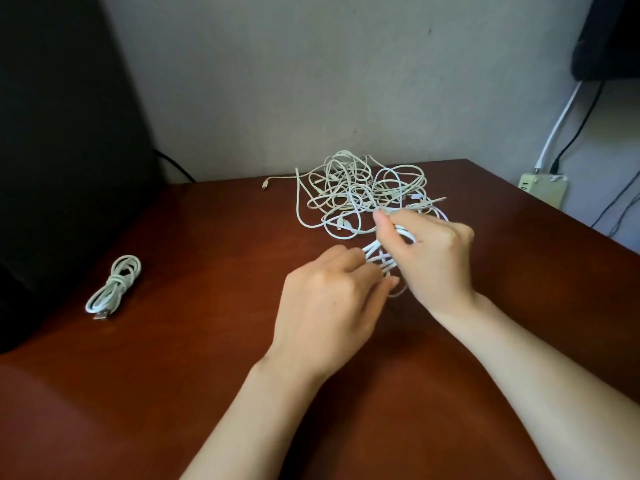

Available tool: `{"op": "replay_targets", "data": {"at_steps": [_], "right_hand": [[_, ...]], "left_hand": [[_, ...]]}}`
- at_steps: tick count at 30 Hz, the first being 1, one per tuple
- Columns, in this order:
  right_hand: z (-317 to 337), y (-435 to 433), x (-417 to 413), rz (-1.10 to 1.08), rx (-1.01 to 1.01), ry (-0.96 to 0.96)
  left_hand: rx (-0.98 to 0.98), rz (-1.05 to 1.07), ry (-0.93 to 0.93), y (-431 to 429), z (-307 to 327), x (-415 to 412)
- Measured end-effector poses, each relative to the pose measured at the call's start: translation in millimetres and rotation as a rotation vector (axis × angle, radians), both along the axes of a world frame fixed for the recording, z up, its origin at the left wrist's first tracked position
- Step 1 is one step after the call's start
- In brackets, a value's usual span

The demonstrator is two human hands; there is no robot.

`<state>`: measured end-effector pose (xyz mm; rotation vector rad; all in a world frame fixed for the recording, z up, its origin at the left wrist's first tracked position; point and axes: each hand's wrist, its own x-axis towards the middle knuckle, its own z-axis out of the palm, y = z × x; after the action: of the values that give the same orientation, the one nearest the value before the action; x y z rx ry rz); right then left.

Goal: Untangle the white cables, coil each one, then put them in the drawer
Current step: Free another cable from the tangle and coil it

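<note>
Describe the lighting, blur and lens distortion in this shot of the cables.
Head view: dim, soft light, no harsh glare on the table; the black shape at left lost in shadow; wide-angle stretch toward the corners; the cable tangle looks soft, the left hand and right hand fairly sharp.

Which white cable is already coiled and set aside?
The bundled cable alone at the table's left, wrapped tight. The left hand and right hand grip a half-coiled cable; the rest form a tangled pile near the wall.

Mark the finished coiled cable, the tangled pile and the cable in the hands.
coiled cable [118,279]: head view, its wrapped middle.
tangled pile [356,191]: head view, centre of the loops.
held cable [381,259]: head view, its crossed strands.
</note>
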<state>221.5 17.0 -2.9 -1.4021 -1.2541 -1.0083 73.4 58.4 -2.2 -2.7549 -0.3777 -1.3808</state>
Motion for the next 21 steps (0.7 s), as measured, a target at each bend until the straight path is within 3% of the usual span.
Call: {"op": "replay_targets", "data": {"at_steps": [3,10,14,21], "right_hand": [[-1.8,1.1,-1.7,0.036,-0.031,-0.063],[-1.7,-1.0,-2.5,0.152,-0.093,-0.079],[0.0,-1.7,-7.0,0.232,-0.138,0.019],[0.5,-4.0,-4.8,0.157,-0.07,0.284]], "left_hand": [[0.004,-0.043,-0.059,6.3,1.9,-3.4],[-0.204,-0.024,-0.108,15.1,7.1,-9.9],[-0.287,-0.023,-0.15,21.4,6.4,-11.6],[-0.206,-0.059,-0.092,10.9,3.9,-8.6]]}}
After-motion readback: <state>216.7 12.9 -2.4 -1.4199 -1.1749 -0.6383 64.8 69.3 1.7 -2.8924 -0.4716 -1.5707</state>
